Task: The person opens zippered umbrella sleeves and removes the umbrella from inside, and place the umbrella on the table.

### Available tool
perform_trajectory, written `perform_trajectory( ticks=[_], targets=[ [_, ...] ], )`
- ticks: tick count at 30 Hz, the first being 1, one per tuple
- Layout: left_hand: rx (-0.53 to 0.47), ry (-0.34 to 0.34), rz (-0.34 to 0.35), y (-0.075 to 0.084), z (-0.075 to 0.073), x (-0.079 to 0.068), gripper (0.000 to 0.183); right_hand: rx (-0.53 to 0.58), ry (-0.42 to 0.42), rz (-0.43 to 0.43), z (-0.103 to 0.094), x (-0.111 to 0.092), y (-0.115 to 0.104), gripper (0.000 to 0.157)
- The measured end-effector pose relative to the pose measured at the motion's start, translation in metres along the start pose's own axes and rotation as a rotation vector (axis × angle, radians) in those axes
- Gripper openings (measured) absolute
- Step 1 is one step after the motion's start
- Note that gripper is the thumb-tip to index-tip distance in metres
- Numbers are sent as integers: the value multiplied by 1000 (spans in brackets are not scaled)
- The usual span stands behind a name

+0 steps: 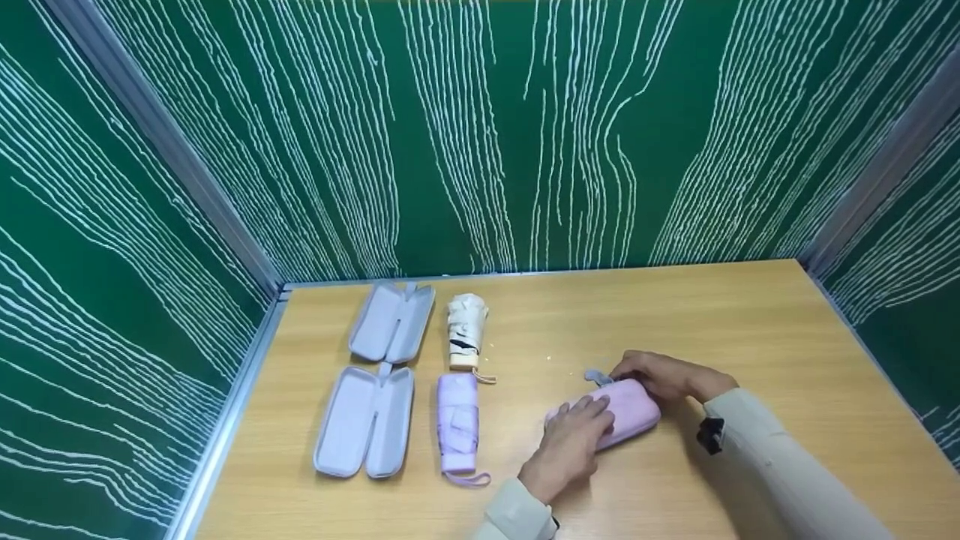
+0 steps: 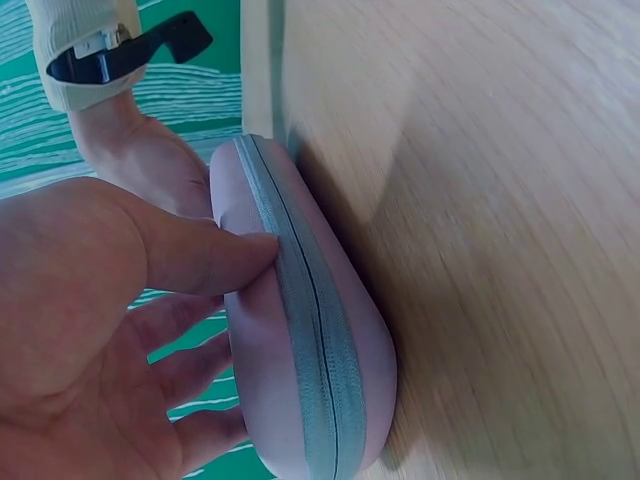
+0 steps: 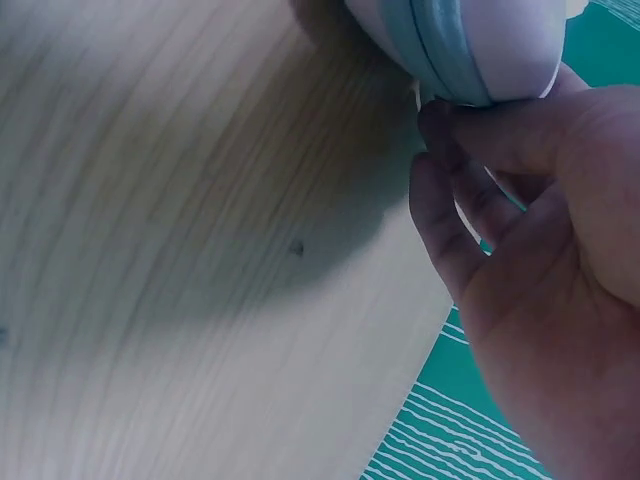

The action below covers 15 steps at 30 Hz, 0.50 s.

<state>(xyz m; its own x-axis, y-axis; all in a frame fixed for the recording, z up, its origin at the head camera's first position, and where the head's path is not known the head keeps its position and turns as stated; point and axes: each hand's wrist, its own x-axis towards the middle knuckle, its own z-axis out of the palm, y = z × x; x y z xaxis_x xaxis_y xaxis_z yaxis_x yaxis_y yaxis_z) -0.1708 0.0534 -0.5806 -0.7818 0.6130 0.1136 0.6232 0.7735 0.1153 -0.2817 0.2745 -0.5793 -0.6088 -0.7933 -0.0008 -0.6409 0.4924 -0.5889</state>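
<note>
Well inside the table's right edge [image 1: 832,360], the pink case [image 1: 630,409] is clasped, seemingly for steadiness, by the left hand [image 1: 568,450], fingers [image 2: 195,365] parted, its zip [image 2: 308,290] pinched by the right hand [image 1: 666,376].

pink case [image 1: 630,409]: smooth, matt | zip [image 2: 298,290]: ribbed cloth tape | tabletop [image 1: 532,319]: smooth wood grain | near umbrella [image 1: 458,420]: folded cloth | far umbrella [image 1: 467,321]: crinkled cloth
</note>
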Motion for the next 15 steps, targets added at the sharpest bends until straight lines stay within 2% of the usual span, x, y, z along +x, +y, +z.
perform_trajectory(
  ticks=[4, 6, 8, 11, 13, 14, 15],
  targets=[
    [-5, 2, -3, -1, 0, 0, 51, 27, -11, 19, 1, 0, 2, 36],
    [-5, 5, -1, -1, 0, 0, 50, 80, -24, 53, 3, 0, 3, 35],
    [-1, 8, 3, 0, 0, 0, 50, 188, -34, 118, 4, 1, 4, 31],
    [0, 11, 3, 0, 0, 0, 50, 503, -33, 293, 6, 3, 4, 24],
    [-2, 9, 1, 1, 0, 0, 50, 572, -25, 353, 6, 3, 3, 24],
    [-3, 11, 0, 1, 0, 0, 50, 561, -27, 360, 6, 3, 2, 24],
    [-4, 13, 0, 1, 0, 0, 50, 612, -23, 391, 5, 3, 2, 24]
  ],
)
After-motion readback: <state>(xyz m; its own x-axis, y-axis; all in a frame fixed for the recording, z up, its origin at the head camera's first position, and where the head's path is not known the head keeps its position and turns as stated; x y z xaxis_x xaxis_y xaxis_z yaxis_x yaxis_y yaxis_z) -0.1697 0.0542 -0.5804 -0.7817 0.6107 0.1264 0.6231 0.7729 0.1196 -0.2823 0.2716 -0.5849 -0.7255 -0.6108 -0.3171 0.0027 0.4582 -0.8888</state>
